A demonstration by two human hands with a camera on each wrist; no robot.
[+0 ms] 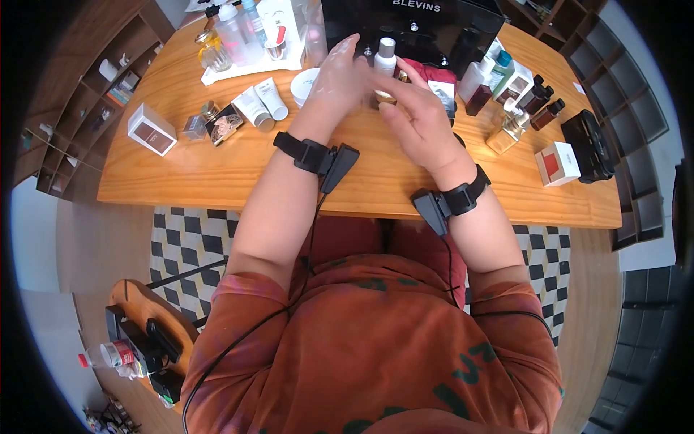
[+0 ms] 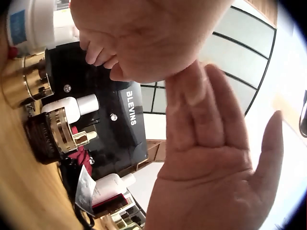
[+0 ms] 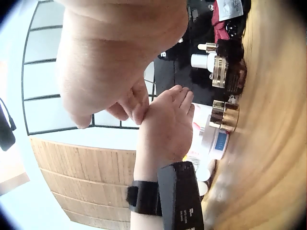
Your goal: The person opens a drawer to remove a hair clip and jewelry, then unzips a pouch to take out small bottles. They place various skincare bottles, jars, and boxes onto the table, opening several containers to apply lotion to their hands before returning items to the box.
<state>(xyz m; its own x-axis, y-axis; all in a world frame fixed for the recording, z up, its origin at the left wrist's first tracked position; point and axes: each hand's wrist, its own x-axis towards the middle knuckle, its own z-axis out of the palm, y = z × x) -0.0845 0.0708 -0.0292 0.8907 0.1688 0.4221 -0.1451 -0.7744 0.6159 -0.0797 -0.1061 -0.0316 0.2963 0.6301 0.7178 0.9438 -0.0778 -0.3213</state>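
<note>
Both hands meet in mid-air over the table's far middle. My left hand (image 1: 340, 81), its back streaked with white cream, has its fingers extended. My right hand (image 1: 423, 121) reaches across with its fingers laid on the left hand, the fingertips blurred in the head view. Neither hand holds an object. Just beyond them stands a white bottle (image 1: 386, 56). In the left wrist view, a dark jar with a gold band (image 2: 41, 136) and a gold container (image 2: 36, 79) stand close by. Left of the hands is a white tub (image 1: 301, 87), partly hidden behind the forearm.
A black BLEVINS case (image 1: 466, 29) stands at the back. To the left are white tubes (image 1: 270, 100), a compact (image 1: 225, 124), a box (image 1: 152, 130) and a white tray (image 1: 253, 69) with bottles. To the right are a perfume bottle (image 1: 508, 130), a small box (image 1: 557, 164) and a black bag (image 1: 588, 145).
</note>
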